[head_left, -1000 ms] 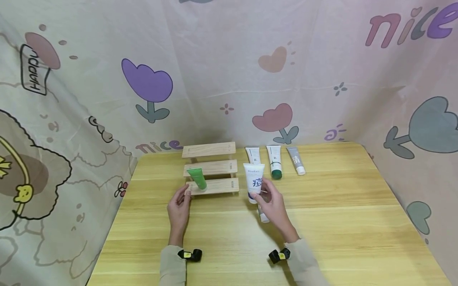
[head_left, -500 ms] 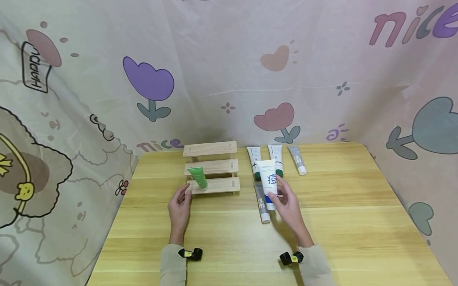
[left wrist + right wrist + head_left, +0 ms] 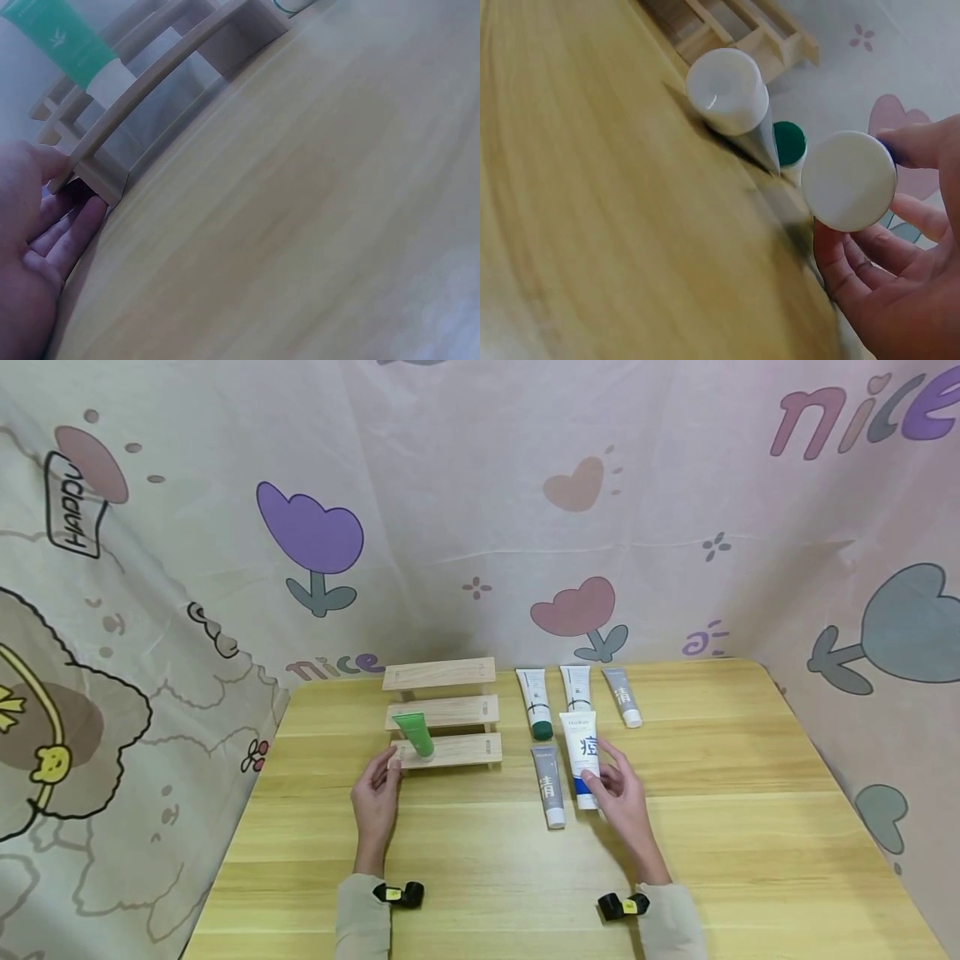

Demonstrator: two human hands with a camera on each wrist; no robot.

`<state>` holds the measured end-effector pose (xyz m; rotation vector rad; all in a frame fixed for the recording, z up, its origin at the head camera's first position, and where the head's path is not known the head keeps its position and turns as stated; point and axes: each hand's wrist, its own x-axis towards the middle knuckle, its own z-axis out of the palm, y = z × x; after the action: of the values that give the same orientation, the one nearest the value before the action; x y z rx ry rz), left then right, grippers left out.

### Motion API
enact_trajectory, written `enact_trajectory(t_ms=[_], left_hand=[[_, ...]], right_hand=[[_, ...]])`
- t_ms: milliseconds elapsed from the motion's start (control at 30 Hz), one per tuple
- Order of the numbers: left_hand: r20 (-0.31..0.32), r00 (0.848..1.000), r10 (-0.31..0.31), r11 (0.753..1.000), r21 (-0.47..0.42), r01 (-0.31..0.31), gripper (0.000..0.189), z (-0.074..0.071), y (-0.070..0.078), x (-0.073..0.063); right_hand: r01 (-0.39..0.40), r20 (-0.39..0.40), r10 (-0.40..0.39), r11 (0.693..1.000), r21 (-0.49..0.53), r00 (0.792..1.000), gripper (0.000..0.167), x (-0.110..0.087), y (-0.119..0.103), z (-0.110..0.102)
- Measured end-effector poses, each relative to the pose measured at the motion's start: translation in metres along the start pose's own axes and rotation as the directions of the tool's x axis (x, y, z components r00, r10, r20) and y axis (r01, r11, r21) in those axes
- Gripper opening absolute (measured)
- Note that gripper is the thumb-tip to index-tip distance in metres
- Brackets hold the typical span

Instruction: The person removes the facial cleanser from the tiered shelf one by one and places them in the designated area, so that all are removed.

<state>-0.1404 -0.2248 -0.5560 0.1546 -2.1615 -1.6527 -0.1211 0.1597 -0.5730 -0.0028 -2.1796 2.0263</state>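
A three-tier wooden stepped rack stands toward the back of the table, and a green squeeze tube is upright on its lowest step. My left hand grips the left end of that step; in the left wrist view the thumb lies on top and the fingers are below by the support. My right hand pinches a white squeeze tube with blue lettering and a blue band, cap end down. Its round white cap faces the right wrist camera.
Left of the held tube lies a grey tube. Farther back are a white tube with a green cap, a similar white tube partly hidden by the held one, and another grey tube. A printed cloth hangs behind the table.
My right hand has carried the white tube rightward and slightly nearer, uncovering the grey tube and the green-capped tube. My left hand stays on the rack.
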Motion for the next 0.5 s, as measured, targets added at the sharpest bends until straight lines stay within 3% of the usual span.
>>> enact_trajectory(t_ms=[167, 500], left_hand=[[-0.003, 1.0, -0.007, 1.0, -0.001, 0.007, 0.028, -0.0003, -0.0002, -0.0003], [0.005, 1.0, -0.004, 1.0, -0.004, 0.004, 0.028, -0.0001, -0.001, 0.0001]], right_hand=[[-0.021, -0.008, 0.021, 1.0, 0.006, 1.0, 0.057, -0.0006, 0.0027, -0.0006], [-0.088, -0.027, 0.085, 0.988, -0.125, 0.996, 0.054, -0.0063, 0.0034, 0.0001]])
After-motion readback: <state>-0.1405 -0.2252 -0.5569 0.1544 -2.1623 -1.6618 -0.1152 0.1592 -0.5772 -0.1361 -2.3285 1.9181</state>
